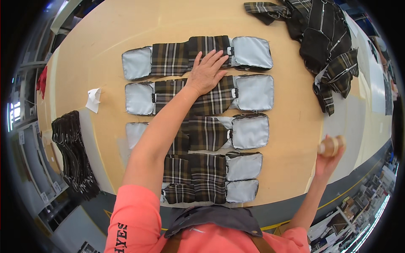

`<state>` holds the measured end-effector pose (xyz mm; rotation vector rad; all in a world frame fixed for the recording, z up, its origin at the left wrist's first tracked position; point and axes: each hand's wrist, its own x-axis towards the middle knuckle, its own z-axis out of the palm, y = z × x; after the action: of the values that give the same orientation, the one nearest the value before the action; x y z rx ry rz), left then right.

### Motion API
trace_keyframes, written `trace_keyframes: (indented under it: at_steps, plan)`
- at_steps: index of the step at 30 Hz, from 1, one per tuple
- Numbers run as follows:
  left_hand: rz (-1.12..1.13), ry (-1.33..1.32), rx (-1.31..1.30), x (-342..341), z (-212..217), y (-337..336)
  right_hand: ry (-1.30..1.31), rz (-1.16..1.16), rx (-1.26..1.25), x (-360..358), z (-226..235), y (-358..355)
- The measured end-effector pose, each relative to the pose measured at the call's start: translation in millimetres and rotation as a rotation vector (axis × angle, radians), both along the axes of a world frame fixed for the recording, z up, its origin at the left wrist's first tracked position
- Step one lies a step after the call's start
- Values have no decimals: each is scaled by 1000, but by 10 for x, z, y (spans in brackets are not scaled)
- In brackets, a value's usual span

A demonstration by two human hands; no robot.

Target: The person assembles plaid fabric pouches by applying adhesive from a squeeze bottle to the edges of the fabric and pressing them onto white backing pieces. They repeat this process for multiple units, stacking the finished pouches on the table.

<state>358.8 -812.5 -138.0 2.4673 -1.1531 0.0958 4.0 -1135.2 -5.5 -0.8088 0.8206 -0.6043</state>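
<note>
Tan bench (291, 139) fills the view, shelving beyond its left edge. Your left hand (206, 71) lies flat, fingers spread open, pressing the plaid fabric pieces (198, 126) — on the second piece from the far edge, fingertips reaching the farthest. Five pieces, each with grey padded ends, sit in a column down the bench middle. Your right hand (327, 160) is closed around a small tan roll (332, 145), held up off the near right edge. Dark plaid pile (325, 38) at far right corner; white paper scrap (93, 99) near left edge.
</note>
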Motion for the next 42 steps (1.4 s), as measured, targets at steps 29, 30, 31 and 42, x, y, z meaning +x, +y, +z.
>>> trace_keyframes:
  at_steps: [29,30,31,42]
  plan:
    - [42,-2,-179,-9,-2,48,-162,432,-569,2954,-529,833]
    - [42,-2,-185,-8,-5,50,-151,442,-581,2975,-542,857]
    - [42,-2,-196,-6,-9,51,-140,451,-594,2994,-557,875]
    - [40,7,-246,-1,-7,66,-167,476,-670,3093,-658,994]
